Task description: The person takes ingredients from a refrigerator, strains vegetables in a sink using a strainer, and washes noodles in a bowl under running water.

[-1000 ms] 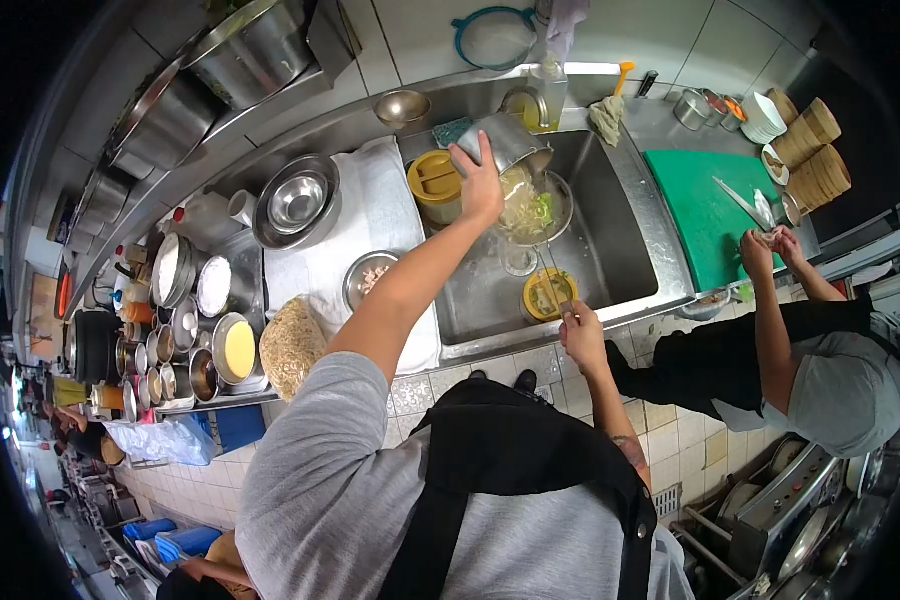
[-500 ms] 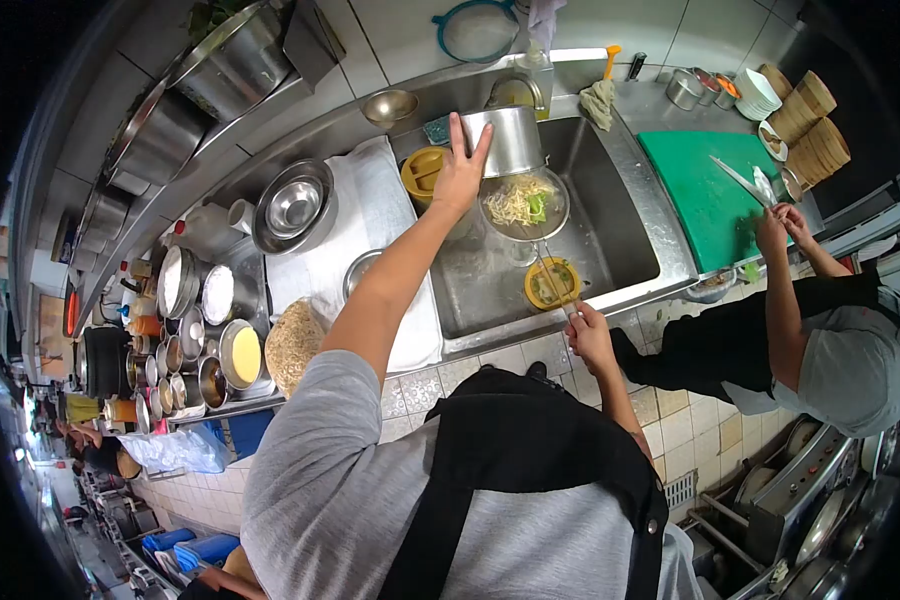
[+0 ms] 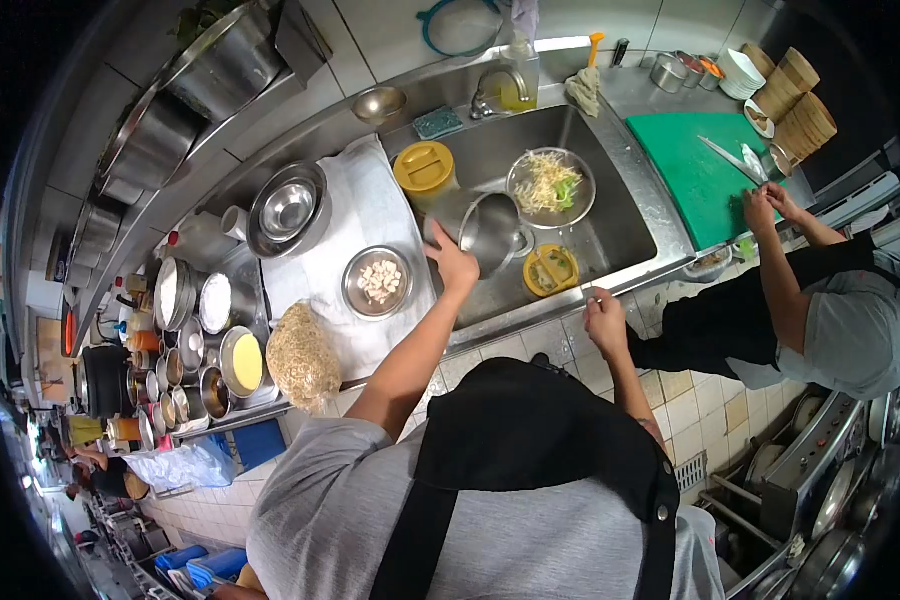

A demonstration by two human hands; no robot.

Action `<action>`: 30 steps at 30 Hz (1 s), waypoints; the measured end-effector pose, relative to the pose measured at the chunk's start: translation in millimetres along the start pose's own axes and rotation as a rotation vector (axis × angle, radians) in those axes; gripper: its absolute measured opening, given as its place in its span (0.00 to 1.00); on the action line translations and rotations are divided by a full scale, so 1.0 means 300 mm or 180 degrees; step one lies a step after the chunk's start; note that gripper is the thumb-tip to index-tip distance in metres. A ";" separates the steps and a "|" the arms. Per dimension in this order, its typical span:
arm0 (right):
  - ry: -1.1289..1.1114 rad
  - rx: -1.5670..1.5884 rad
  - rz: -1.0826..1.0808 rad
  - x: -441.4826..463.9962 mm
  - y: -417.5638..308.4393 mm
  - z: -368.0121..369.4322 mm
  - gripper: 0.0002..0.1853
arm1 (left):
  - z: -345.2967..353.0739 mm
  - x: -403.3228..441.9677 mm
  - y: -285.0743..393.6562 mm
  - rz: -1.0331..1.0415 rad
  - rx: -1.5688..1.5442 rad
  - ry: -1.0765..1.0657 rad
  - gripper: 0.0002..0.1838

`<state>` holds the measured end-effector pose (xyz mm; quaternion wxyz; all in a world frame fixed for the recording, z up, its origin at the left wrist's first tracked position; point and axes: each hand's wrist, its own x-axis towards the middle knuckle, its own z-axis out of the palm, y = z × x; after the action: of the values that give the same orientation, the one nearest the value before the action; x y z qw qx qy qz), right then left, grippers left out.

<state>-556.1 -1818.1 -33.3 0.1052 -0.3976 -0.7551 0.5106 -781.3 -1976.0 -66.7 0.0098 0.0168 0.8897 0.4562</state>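
Note:
My left hand (image 3: 452, 262) grips a metal pot (image 3: 491, 238) low over the left part of the sink, its dark inside showing as it tilts. My right hand (image 3: 604, 322) is closed around the thin handle of a round strainer (image 3: 586, 217), just past the sink's front edge. Pale bean sprouts (image 3: 538, 183) with some green pieces lie in the strainer, over the sink's right half. Under the handle, a yellow-rimmed container (image 3: 551, 271) sits near the front of the sink. A yellow-lidded container (image 3: 424, 168) stands at the back left.
A metal bowl of pale chopped pieces (image 3: 378, 282) rests on a white cloth (image 3: 360, 205) to the left, near a large bag of grain-like food (image 3: 304, 355). At right, a co-worker's hands (image 3: 770, 205) are at a green cutting board (image 3: 680, 180) with a knife (image 3: 727, 158).
My left hand has brought the pot down from the tap toward me and tilted it. The strainer with the sprouts has shifted right, along with my right hand.

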 end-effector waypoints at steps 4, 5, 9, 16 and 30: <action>-0.0007 0.0525 0.0273 -0.017 0.012 -0.008 0.12 | 0.135 0.110 -0.301 -0.3511 -0.3037 -0.1421 0.29; -0.0047 0.0545 0.0338 -0.037 -0.016 -0.017 0.13 | 0.184 0.125 -0.366 -0.3864 -0.3078 -0.1414 0.23; 0.0049 0.0651 0.0457 -0.073 -0.013 -0.009 0.15 | 0.241 0.125 -0.456 -0.3774 -0.3066 -0.1241 0.22; 0.0019 0.0161 0.0312 -0.141 0.006 -0.008 0.15 | 0.347 0.207 -0.516 -0.4861 -0.3054 -0.0655 0.22; -0.0178 0.0778 0.0318 -0.264 -0.061 0.100 0.17 | 0.358 0.200 -0.324 -0.5288 -0.1182 -0.0306 0.36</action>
<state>-529.6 -1897.7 -11.9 0.1062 -0.4045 -0.6692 0.6142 -839.9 -1943.1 -208.4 0.3817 -0.6239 0.5225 0.4382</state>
